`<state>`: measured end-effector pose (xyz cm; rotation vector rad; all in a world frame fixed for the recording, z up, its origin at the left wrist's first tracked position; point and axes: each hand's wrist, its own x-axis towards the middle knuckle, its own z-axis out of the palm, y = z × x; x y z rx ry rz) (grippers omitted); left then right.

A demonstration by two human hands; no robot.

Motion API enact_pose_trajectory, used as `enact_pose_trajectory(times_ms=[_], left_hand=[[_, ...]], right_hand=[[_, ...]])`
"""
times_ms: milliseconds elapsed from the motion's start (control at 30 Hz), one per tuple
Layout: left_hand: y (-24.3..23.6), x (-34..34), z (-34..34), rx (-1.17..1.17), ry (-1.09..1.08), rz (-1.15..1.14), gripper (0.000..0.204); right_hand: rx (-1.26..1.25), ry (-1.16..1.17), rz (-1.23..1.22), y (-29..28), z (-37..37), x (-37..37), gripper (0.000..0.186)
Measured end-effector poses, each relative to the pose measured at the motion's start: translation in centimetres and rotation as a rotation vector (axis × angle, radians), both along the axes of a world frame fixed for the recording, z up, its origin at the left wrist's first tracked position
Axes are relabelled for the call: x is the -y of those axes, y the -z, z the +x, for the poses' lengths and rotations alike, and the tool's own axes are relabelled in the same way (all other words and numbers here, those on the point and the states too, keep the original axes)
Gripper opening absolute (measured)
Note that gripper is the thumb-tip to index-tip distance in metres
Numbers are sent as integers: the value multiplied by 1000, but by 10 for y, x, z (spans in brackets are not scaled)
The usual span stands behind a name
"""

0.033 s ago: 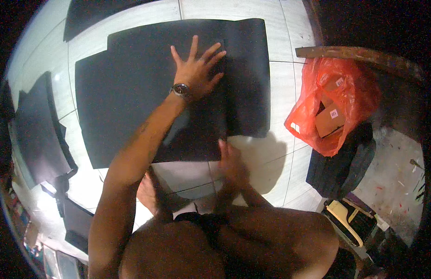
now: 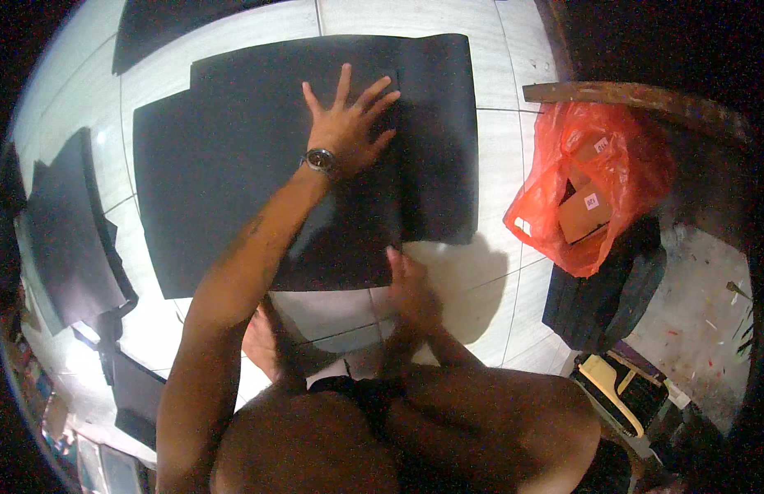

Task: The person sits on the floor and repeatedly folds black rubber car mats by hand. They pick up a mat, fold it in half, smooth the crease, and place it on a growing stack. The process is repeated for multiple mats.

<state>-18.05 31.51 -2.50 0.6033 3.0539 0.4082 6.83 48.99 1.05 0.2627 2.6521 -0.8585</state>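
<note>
A large black sheet (image 2: 233,181) lies flat on the tiled floor, its right-hand strip curling up a little. A vertical line or edge runs down it, right of my left hand (image 2: 349,123). That hand is open, palm down on the sheet with fingers spread, and a watch (image 2: 319,160) is on its wrist. My right hand (image 2: 413,288) is closed at the sheet's near edge, at the lower end of that line. Its fingers are in shadow and partly blurred; whatever they hold is too small to make out.
More black pieces (image 2: 65,239) lie at the left, another (image 2: 168,25) at the far left. On the right, a red plastic bag (image 2: 621,165) with brown pieces inside sits by a wooden edge (image 2: 629,95). Below it are folded black material (image 2: 592,309) and a yellow-and-black object (image 2: 608,391).
</note>
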Motion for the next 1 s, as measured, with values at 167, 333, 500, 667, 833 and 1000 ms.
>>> enact_pose_trajectory(times_ms=[167,333,500,667,833,1000], left_hand=[[-7,-2,-1,34,-8,-16,65],[-13,-2,1,39,-5,-32,66],[-9,-4,2,31,0,-35,66],[-12,-3,0,58,-1,-47,66],[-16,-8,-10,117,-14,-99,65],[-8,-14,-15,46,-19,-107,65]], right_hand=[[37,4,42,-21,-11,3,66],[-14,160,-190,3,-64,1,57],[-116,20,-92,25,-142,2,41],[-246,-29,-58,32,-154,7,41],[-67,0,-43,19,-123,2,45],[-55,55,-7,23,-90,7,50]])
